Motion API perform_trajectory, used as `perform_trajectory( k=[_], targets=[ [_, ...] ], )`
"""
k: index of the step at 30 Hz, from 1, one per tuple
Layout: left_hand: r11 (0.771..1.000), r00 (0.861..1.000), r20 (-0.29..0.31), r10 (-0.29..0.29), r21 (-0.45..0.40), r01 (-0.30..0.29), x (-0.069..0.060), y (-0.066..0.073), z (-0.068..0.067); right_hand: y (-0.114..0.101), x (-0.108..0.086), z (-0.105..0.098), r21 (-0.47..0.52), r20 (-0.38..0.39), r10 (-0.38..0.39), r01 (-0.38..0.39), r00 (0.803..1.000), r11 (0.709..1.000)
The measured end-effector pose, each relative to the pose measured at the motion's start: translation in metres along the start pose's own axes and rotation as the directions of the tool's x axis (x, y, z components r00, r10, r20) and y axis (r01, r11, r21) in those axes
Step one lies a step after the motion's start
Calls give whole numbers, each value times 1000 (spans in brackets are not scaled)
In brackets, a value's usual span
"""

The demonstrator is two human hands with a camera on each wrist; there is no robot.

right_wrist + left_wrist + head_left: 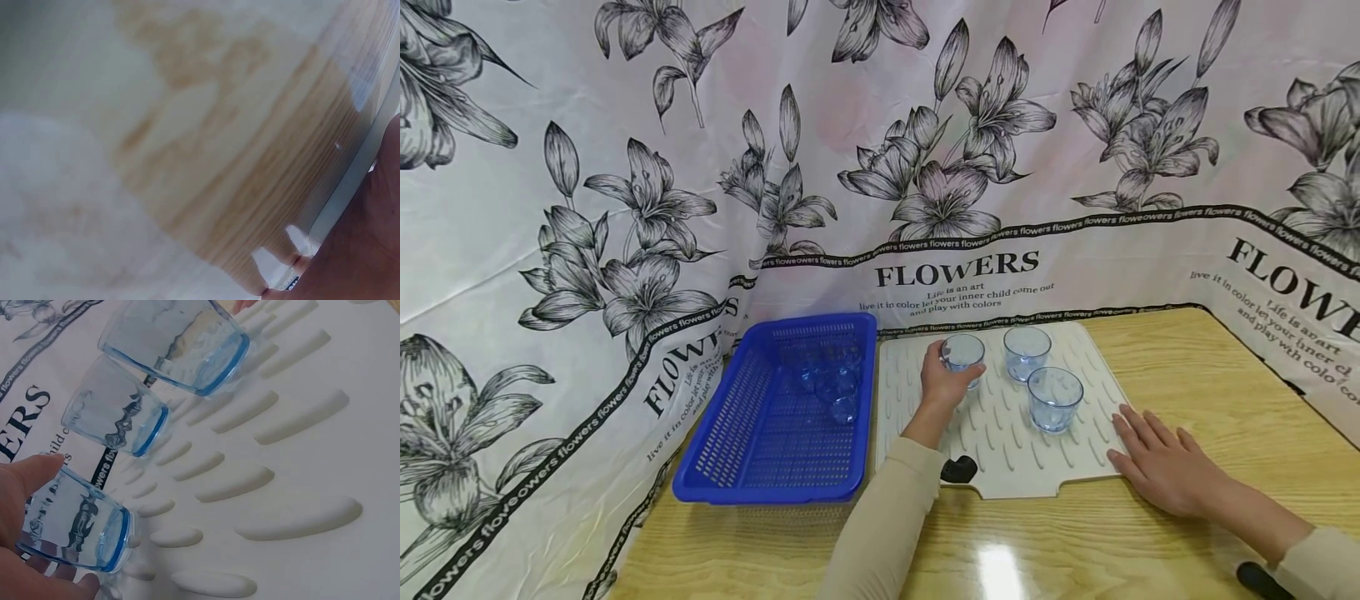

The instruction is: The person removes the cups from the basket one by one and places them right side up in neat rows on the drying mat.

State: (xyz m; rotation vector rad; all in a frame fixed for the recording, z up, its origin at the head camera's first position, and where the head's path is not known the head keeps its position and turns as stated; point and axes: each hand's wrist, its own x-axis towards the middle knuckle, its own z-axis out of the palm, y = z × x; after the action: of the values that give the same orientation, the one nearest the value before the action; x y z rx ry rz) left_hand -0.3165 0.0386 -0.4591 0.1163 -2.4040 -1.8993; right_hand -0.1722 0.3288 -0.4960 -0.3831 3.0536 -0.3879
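Note:
My left hand [950, 379] grips a clear blue-tinted glass [78, 519], thumb on one side and fingers round the other. That glass is at the back left of a white ridged board [1007, 458]. Two similar glasses stand upright on the board to its right: one farther back [1027, 357], one nearer [1055, 402]. With fingers spread, my right hand [1165, 467] rests on the table, fingertips at the board's right edge. In the right wrist view only part of the right hand [356, 244] shows, beside wood-grained tabletop.
Left of the board sits a blue perforated plastic basket [760, 492] with several blue glasses [838, 385] at its back right. A small black object [958, 469] lies at the board's front edge. Flower-printed fabric [962, 287] hangs behind and beside the wooden table [1075, 550].

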Motion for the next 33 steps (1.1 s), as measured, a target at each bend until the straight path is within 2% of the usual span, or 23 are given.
perform_trajectory(
  k=[5, 12, 16, 21, 27, 33],
  targets=[
    [1000, 1000, 14, 19, 22, -19, -1, -1, -2, 0, -1, -1, 10, 5, 1, -1, 1000, 1000],
    [1000, 1000, 11, -9, 29, 9, 3, -4, -1, -2, -2, -2, 13, 10, 2, -2, 1000, 1000],
    [999, 1000, 9, -7, 37, 6, 4, -3, -1, -3, -2, -3, 9, 13, 4, -4, 1000, 1000],
    [998, 1000, 11, 23, 50, -24, -1, 3, -4, -3, -2, -2, 5, 16, 3, -3, 1000, 1000],
    [989, 997, 26, 76, 123, -78, -10, 15, -12, -1, -1, 0, -7, 13, -3, 3, 1000, 1000],
    [979, 994, 30, 101, 177, -105, -19, 29, -22, 1, -1, 1, -3, 23, 2, -2, 1000, 1000]
  ],
)
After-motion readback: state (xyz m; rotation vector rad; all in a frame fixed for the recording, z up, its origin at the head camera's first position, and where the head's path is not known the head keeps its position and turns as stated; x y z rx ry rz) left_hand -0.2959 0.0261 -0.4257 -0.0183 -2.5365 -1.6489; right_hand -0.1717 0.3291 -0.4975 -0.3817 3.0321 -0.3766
